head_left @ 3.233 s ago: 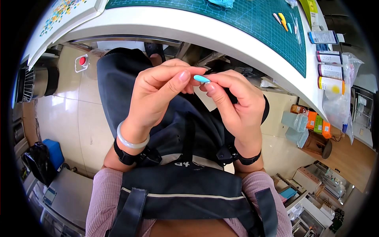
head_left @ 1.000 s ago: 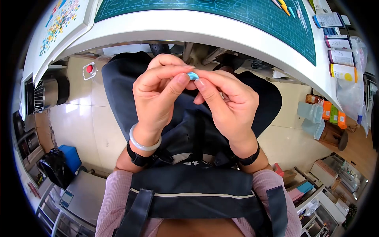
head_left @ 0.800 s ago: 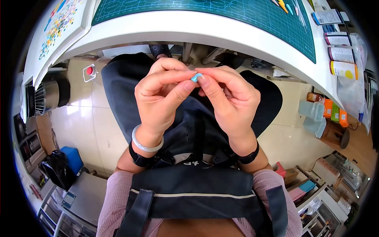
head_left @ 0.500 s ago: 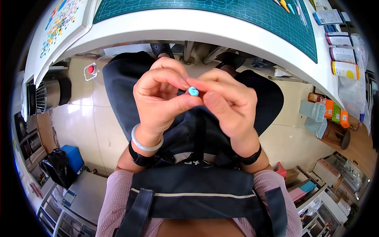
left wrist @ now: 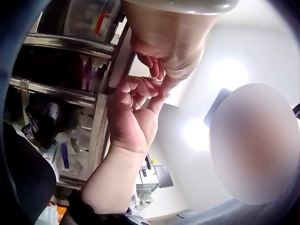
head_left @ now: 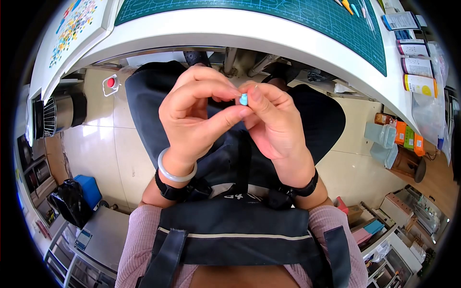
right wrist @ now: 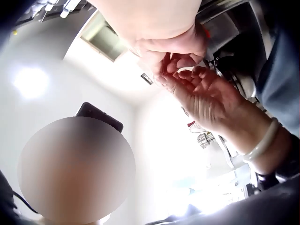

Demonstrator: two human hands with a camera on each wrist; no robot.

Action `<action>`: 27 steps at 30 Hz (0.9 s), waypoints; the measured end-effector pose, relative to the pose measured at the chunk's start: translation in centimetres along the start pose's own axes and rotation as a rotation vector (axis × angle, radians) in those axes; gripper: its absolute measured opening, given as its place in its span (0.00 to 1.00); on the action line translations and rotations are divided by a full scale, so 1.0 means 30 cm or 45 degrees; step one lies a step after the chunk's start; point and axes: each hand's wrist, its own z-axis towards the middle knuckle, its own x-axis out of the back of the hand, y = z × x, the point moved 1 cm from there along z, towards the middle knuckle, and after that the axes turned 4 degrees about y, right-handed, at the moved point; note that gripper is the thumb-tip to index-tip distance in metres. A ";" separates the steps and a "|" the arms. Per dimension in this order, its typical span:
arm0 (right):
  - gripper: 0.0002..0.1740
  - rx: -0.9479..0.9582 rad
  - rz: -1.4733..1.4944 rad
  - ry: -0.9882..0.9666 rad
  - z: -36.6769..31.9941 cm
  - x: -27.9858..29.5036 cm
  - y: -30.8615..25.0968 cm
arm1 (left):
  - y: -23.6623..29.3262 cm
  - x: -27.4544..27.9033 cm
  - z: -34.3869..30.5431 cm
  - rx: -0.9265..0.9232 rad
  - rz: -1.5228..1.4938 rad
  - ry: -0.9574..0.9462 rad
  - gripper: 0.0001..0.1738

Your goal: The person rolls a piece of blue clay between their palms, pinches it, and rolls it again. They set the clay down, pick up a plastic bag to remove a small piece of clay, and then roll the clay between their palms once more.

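A small light-blue piece of clay (head_left: 244,99), rolled into a short lump, sits between the fingertips of both hands above the lap. My right hand (head_left: 273,117) pinches it, thumb across its right side. My left hand (head_left: 189,113), wearing a pale bangle, has its index fingertip and thumb curled at the lump's left side. Both wrist views show the hands meeting at the fingertips: the right hand (left wrist: 131,117) below the left in the left wrist view, and the left hand (right wrist: 211,101) beneath the right in the right wrist view. Fingers hide the clay there.
Ahead is a white table edge (head_left: 230,30) with a green cutting mat (head_left: 288,17). Several slim coloured pieces (head_left: 347,7) lie on the mat. Labelled bottles (head_left: 417,67) line the table's right side; a dotted white board (head_left: 79,36) is at left. A dark apron (head_left: 235,216) covers the lap.
The blue clay went from a long, pointed, flat shape to a small folded lump. Over the last half second, the right hand turned and its thumb came onto the clay, which moved slightly right and up.
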 end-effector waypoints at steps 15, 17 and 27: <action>0.12 -0.051 -0.026 0.073 0.003 -0.006 -0.013 | 0.004 0.012 0.006 -0.033 0.166 0.123 0.15; 0.12 -0.061 -0.013 0.091 0.001 -0.007 -0.013 | -0.002 0.012 0.001 -0.022 0.145 0.114 0.14; 0.09 0.152 -0.211 0.094 0.002 -0.013 -0.005 | 0.007 0.019 -0.005 -0.082 0.283 0.063 0.13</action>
